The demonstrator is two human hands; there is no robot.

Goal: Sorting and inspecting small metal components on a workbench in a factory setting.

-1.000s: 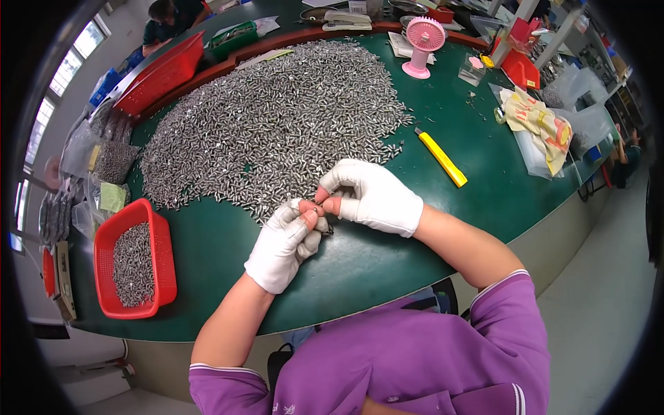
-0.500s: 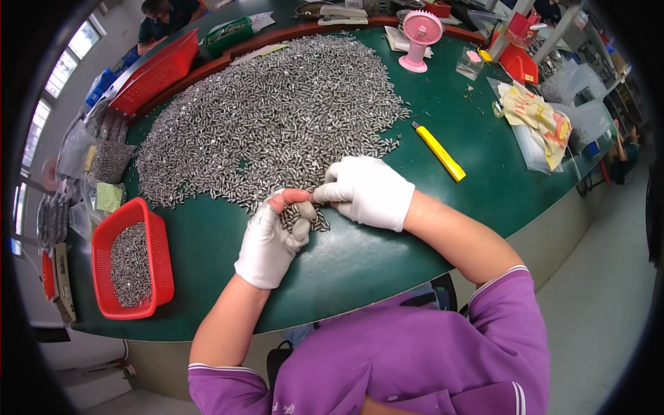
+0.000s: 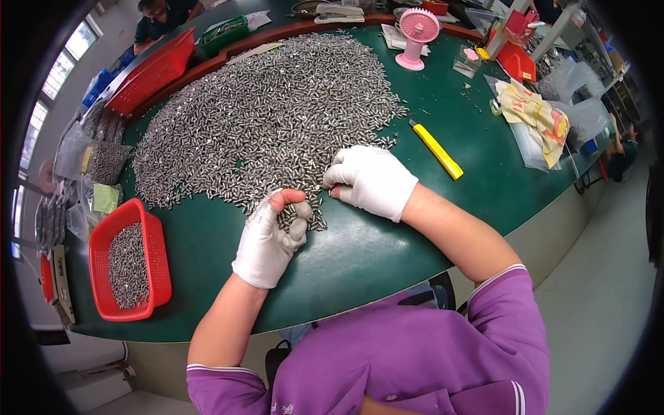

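Note:
A broad heap of small silvery metal pins (image 3: 263, 111) covers the middle of the green table. At its near edge, my left hand (image 3: 266, 238), in a white glove with a bare thumb tip, is curled round several pins visible between thumb and fingers. More pins lie directly beside those fingers. To its right, my right hand (image 3: 370, 181), gloved in white, reaches over the heap's edge with fingers bent together. Its fingertips touch the pins; anything pinched there is too small to make out. A small gap separates the two hands.
At the left stands a red plastic basket (image 3: 166, 277) partly filled with pins. Right of the heap lies a yellow utility knife (image 3: 437, 150). Behind it are a pink fan (image 3: 417, 38) and a cloth bag (image 3: 532, 114). A person (image 3: 162, 21) sits across the table.
My right hand has moved slightly right and away from my left hand; their fingertips were together before. My left hand stays curled in nearly the same place.

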